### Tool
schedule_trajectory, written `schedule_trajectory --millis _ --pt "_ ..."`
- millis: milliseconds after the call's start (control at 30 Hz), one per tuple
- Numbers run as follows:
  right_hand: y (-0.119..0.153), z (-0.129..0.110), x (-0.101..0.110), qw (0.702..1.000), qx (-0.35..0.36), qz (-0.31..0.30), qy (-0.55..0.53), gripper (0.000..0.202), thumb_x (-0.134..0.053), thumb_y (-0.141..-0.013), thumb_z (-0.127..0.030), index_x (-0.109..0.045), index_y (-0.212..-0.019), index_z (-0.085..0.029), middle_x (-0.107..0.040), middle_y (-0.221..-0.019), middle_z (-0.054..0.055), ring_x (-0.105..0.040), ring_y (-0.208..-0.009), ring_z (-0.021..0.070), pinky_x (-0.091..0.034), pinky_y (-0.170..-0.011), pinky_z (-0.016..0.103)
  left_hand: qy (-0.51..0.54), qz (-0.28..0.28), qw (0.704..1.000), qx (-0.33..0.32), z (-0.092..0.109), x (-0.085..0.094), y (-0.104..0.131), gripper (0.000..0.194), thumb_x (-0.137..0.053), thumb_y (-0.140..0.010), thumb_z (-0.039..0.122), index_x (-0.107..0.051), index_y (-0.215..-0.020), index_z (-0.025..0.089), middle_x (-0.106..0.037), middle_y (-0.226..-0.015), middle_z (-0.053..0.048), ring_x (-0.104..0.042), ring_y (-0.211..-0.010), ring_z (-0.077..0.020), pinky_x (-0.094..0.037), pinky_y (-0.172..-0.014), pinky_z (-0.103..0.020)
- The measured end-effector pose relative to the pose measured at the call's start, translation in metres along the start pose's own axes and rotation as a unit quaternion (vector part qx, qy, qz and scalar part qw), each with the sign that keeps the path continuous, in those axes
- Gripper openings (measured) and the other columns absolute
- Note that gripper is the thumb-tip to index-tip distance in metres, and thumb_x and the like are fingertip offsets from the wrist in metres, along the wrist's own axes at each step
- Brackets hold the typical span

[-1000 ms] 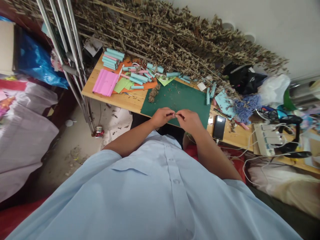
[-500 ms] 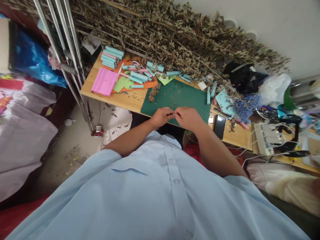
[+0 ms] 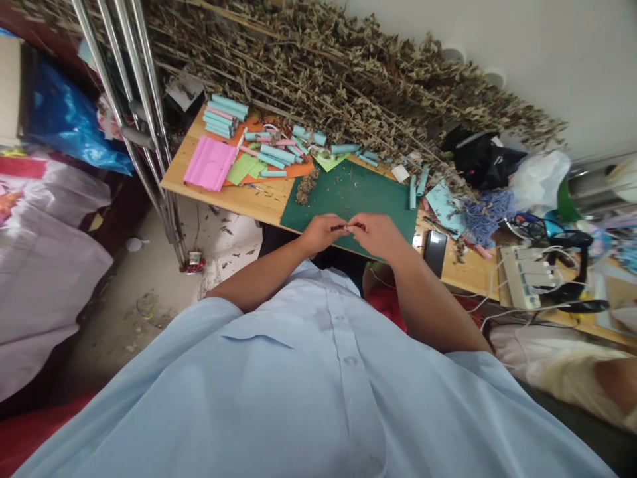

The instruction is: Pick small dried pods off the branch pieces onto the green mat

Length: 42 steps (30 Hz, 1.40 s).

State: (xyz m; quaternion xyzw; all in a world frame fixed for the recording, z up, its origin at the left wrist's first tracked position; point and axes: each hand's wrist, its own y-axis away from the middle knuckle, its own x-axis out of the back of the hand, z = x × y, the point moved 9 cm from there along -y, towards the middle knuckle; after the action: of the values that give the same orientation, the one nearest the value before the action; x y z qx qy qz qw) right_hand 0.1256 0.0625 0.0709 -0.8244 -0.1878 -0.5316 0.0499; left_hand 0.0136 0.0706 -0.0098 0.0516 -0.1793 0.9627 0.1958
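Observation:
My left hand (image 3: 322, 232) and my right hand (image 3: 372, 232) meet fingertip to fingertip over the near edge of a green mat (image 3: 358, 192). Both are closed in a pinch. What lies between the fingertips is too small and hidden to make out. Beyond my left hand, a clump of dried plant matter (image 3: 306, 186) rests on the mat's left part, with loose crumbs scattered farther back.
Rolled blue and pink papers (image 3: 276, 154) and a pink sheet (image 3: 210, 163) cover the table's left side. Dried leafy stalks (image 3: 348, 73) lie along the back. A phone (image 3: 434, 252), blue yarn (image 3: 482, 216) and a power strip (image 3: 522, 275) are on the right. Metal crutches (image 3: 144, 126) stand left.
My right fingers have shifted slightly against the left ones, and both hands stay pinched together. The view has turned a little.

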Motion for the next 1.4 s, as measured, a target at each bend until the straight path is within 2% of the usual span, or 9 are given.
schedule_trajectory --millis 300,633,800,933,1067,1233,1400 --pt "0.002 0.002 -0.001 0.999 -0.014 0.029 0.043 0.012 -0.065 -0.092 -0.023 -0.077 -0.094 -0.023 -0.077 -0.081 0.004 -0.067 -0.075 0.0227 -0.045 -0.074 0.034 -0.008 -0.002 1.000 -0.009 0.002 0.001 0.000 0.028 -0.071 -0.097 0.043 -0.081 -0.097 0.017 -0.074 -0.088 -0.007 -0.066 -0.084 -0.0173 -0.049 -0.080 -0.029" --pt "0.000 -0.011 -0.007 0.990 -0.012 -0.053 0.129 0.019 -0.055 -0.099 -0.022 -0.073 -0.104 -0.018 -0.079 -0.103 0.012 -0.069 -0.092 0.0248 -0.044 -0.081 0.033 -0.013 -0.009 0.999 -0.035 0.007 -0.001 -0.001 0.029 -0.066 -0.100 0.040 -0.080 -0.092 0.015 -0.071 -0.084 -0.005 -0.064 -0.082 -0.0151 -0.048 -0.078 -0.026" --pt "-0.004 -0.015 -0.008 0.988 -0.001 -0.070 0.135 0.021 -0.055 -0.098 -0.021 -0.075 -0.105 -0.017 -0.079 -0.103 0.012 -0.070 -0.094 0.0254 -0.045 -0.083 0.033 -0.014 -0.014 0.999 -0.044 0.007 -0.001 0.000 0.030 -0.065 -0.100 0.038 -0.078 -0.087 0.015 -0.068 -0.081 -0.005 -0.062 -0.080 -0.0149 -0.047 -0.076 -0.026" --pt "-0.012 -0.013 -0.007 0.989 -0.027 -0.083 0.121 0.018 -0.061 -0.093 -0.022 -0.078 -0.097 -0.019 -0.079 -0.092 0.009 -0.070 -0.088 0.0247 -0.044 -0.079 0.033 -0.022 -0.016 0.998 -0.051 0.006 -0.003 0.000 0.036 -0.063 -0.101 0.041 -0.075 -0.080 0.014 -0.065 -0.078 -0.004 -0.060 -0.078 -0.0144 -0.046 -0.075 -0.026" --pt "-0.016 -0.011 -0.003 0.992 -0.044 -0.077 0.089 0.017 -0.064 -0.089 -0.022 -0.080 -0.091 -0.021 -0.079 -0.087 0.007 -0.069 -0.083 0.0232 -0.045 -0.076 0.032 -0.011 -0.014 0.999 -0.043 0.006 -0.002 0.000 0.041 -0.064 -0.101 0.049 -0.077 -0.083 0.014 -0.067 -0.081 -0.005 -0.063 -0.080 -0.0151 -0.047 -0.076 -0.026" --pt "-0.005 -0.005 0.001 0.996 -0.070 -0.054 -0.008 0.017 -0.064 -0.092 -0.026 -0.081 -0.094 -0.022 -0.078 -0.081 0.004 -0.069 -0.077 0.0204 -0.048 -0.075 0.031 -0.002 0.000 0.999 -0.032 0.003 0.000 0.000 0.043 -0.067 -0.098 0.056 -0.082 -0.098 0.016 -0.073 -0.085 -0.007 -0.065 -0.081 -0.0158 -0.049 -0.076 -0.027" --pt "0.004 0.009 -0.004 0.992 -0.098 -0.022 -0.081 0.018 -0.062 -0.093 -0.028 -0.079 -0.090 -0.022 -0.077 -0.077 0.003 -0.071 -0.075 0.0201 -0.052 -0.075 0.031 -0.010 -0.009 0.999 -0.038 0.003 -0.002 0.001 0.042 -0.066 -0.099 0.055 -0.082 -0.096 0.016 -0.073 -0.086 -0.007 -0.067 -0.083 -0.0159 -0.050 -0.079 -0.027"
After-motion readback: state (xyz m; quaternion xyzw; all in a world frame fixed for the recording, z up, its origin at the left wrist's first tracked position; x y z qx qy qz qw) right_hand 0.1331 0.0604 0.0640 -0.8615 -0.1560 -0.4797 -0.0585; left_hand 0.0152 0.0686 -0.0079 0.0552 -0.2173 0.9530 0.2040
